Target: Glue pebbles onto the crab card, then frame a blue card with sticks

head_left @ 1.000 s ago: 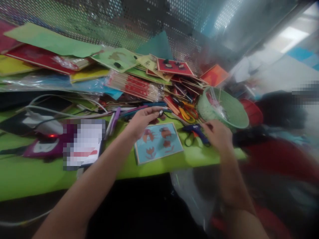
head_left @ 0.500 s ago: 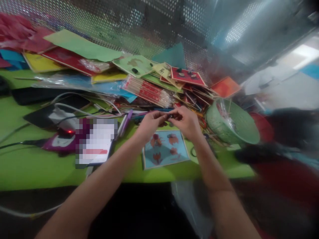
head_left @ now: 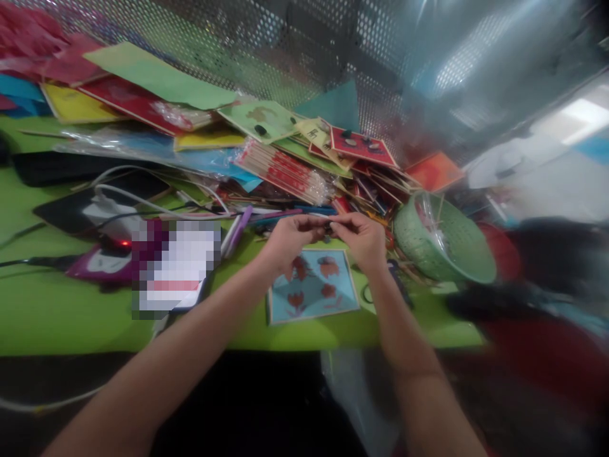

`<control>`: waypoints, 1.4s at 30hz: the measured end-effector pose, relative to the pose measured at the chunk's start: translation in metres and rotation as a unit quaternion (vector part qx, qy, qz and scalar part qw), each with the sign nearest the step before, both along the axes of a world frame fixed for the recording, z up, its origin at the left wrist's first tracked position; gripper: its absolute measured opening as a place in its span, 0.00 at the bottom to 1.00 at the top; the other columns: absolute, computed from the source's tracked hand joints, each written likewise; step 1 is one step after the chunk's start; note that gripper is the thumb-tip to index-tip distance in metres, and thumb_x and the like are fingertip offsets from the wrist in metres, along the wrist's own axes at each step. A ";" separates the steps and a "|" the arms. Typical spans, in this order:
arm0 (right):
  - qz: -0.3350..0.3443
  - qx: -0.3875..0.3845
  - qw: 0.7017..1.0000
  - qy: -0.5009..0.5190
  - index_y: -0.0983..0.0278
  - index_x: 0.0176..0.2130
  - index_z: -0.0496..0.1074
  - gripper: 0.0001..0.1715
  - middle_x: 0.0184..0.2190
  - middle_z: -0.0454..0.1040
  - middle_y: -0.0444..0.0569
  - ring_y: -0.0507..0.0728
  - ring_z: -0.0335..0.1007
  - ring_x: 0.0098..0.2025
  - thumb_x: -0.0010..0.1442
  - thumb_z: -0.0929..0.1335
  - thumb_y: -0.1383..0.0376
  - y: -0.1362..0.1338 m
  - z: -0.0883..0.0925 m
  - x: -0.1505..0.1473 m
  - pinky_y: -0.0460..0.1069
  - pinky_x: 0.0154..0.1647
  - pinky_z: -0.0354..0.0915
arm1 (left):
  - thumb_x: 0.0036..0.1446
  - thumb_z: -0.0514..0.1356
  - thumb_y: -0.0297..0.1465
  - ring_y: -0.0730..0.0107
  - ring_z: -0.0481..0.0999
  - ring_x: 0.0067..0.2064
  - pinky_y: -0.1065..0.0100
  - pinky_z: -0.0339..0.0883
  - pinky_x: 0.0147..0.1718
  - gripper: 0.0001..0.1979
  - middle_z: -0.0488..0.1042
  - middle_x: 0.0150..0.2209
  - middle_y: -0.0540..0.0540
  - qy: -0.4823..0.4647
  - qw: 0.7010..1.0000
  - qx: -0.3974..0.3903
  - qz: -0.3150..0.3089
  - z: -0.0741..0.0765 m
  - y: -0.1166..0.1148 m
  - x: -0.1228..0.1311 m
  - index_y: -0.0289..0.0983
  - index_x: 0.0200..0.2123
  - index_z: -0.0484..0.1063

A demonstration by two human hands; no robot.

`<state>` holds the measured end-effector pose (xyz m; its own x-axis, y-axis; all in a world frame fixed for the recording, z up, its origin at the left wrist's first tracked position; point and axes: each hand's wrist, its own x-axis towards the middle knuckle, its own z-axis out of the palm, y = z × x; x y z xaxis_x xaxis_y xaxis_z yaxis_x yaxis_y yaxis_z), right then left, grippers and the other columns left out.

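My left hand (head_left: pixel 291 238) and my right hand (head_left: pixel 361 238) meet fingertip to fingertip above the far edge of a light blue card. Between their pinched fingers is a small dark piece (head_left: pixel 328 225), too small and too covered to name. Both hands are closed on it. Below them, the blue card (head_left: pixel 311 293) lies on the green table, with several reddish-brown flower shapes on it and a pale border. My hands hover over its upper part and hide a little of it.
A phone (head_left: pixel 181 263) and a purple power strip (head_left: pixel 104 260) with cables lie at left. Purple pens (head_left: pixel 238 230) are nearby. Behind are coloured cards (head_left: pixel 364 145) and a pack of red-and-white sticks (head_left: pixel 283 170). A green basket (head_left: pixel 447 244) stands at right, dark scissors (head_left: pixel 398 282) beside my right wrist.
The view has shifted slightly. My fingers have changed their hold on the small dark piece, and the right fingers now reach further over toward the left ones. The card stays put.
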<state>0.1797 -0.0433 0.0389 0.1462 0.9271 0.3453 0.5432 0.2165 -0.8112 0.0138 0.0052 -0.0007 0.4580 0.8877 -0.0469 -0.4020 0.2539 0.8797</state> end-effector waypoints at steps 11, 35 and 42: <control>0.014 0.081 0.988 -0.132 0.60 0.45 0.83 0.12 0.37 0.82 0.47 0.54 0.78 0.36 0.61 0.72 0.67 -0.003 -0.002 -0.006 0.50 0.42 0.75 | 0.41 0.77 0.41 0.69 0.78 0.35 0.64 0.72 0.41 0.20 0.82 0.31 0.46 0.025 0.999 0.040 0.012 0.001 0.001 0.000 0.35 0.34 0.81; 0.033 0.149 0.966 -0.210 0.60 0.44 0.83 0.13 0.38 0.84 0.48 0.56 0.81 0.38 0.60 0.72 0.72 -0.007 -0.004 -0.008 0.50 0.42 0.76 | 0.45 0.75 0.40 0.67 0.78 0.33 0.66 0.70 0.36 0.17 0.81 0.30 0.45 0.112 0.986 0.117 0.047 0.007 -0.003 -0.006 0.34 0.33 0.81; 0.039 0.116 0.976 -0.179 0.60 0.43 0.83 0.12 0.37 0.83 0.46 0.55 0.80 0.35 0.60 0.71 0.71 -0.005 -0.009 -0.008 0.50 0.41 0.76 | 0.46 0.73 0.37 0.68 0.75 0.31 0.67 0.68 0.32 0.12 0.79 0.27 0.47 0.124 0.981 0.133 0.067 0.000 0.001 -0.004 0.35 0.28 0.79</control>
